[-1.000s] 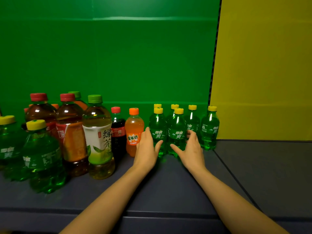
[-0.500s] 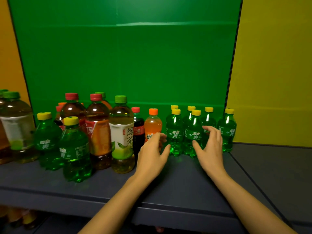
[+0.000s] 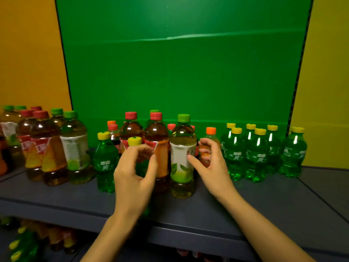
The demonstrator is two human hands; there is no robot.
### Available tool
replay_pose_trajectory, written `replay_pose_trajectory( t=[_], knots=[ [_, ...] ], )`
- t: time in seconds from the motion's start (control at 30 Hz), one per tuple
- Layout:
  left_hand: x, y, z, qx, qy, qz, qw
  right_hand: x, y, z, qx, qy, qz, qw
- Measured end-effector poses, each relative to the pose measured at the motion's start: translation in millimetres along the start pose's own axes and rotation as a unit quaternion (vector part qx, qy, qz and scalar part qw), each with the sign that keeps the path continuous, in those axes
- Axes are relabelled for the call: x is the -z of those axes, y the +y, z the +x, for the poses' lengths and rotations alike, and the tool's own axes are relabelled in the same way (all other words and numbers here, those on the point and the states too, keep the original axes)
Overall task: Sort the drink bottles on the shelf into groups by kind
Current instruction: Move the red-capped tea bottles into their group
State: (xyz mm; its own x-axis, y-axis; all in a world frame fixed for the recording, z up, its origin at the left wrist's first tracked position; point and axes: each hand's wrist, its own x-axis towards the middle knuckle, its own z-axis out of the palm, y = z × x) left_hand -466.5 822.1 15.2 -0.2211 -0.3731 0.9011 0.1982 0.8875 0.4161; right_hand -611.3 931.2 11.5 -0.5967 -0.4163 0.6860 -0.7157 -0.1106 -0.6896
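- Both hands have left the green sodas at the right end of the shelf and swung left to the mixed cluster at mid-shelf. Our view has turned left with them, bringing more teas at the left end into sight.
- We read this as one group being settled for now: six yellow-capped bottles stand together at the back right, and the work moves on to the bottles that are out of place.
- The left hand is half curled, thumb apart from the fingers, just in front of a stray soda. This bottle stands toward the front edge, ahead of the red-capped teas.
- The right hand is shaped the same way in front of the orange soda, its thumb crossing the green tea beside it.
- We cannot tell whether either hand already touches or holds its bottle; the fingers hide the contact.
- A second stray stands just left of the left hand, untouched.
- We judge that both strays belong with the group at the right end. The orange soda stands between them and that group.
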Motion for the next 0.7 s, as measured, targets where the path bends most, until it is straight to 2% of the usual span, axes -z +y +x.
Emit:
replay_pose_trajectory(
  t=[0.1,0.2,0.4,0.47,0.57,0.7],
  knots=[
    [22,-18,12,0.008,0.022,0.006,1.0,-23,-8,4,-0.021,0.017,0.007,1.0],
    [37,-38,27,0.032,0.026,0.009,0.999,-38,-15,8,-0.003,0.08,-0.038,0.996],
    [41,-73,65,0.141,-0.08,-0.002,0.987,-60,-41,26,0.124,0.171,-0.206,0.955],
    [37,-77,77,0.151,-0.116,-0.003,0.982,-68,-52,33,0.174,0.165,-0.227,0.944],
    [27,-74,93,0.13,-0.142,0.022,0.981,-83,-66,42,0.193,0.111,-0.215,0.951],
    [16,-73,109,0.167,-0.204,-0.018,0.964,-102,-71,54,0.124,0.05,-0.206,0.969]
  ],
)
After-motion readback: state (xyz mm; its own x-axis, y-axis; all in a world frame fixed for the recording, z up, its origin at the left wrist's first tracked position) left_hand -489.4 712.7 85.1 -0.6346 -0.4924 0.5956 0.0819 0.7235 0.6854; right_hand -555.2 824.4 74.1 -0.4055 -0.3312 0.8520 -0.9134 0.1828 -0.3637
